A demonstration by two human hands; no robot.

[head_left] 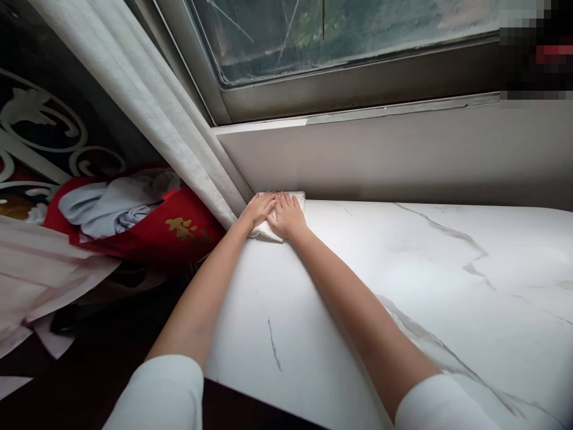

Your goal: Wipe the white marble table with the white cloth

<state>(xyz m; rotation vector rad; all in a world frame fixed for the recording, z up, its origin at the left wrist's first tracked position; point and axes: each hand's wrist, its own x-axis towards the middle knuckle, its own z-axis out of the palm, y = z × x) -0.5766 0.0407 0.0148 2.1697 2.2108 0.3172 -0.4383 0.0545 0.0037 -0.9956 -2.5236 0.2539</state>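
A white cloth lies flat at the far left corner of the white marble-patterned table, against the wall. Both hands press down on it, side by side and touching. My left hand rests on the cloth's left part, fingers stretched out. My right hand lies on its middle, fingers spread and pointing toward the wall. The cloth's edges show above, below and to the right of the hands. Neither hand is wrapped around anything.
A pale curtain hangs beside the table's left corner. Left of it, a red bag holds light-coloured clothes. Behind the table are a low wall and a framed window. White scrollwork stands at far left.
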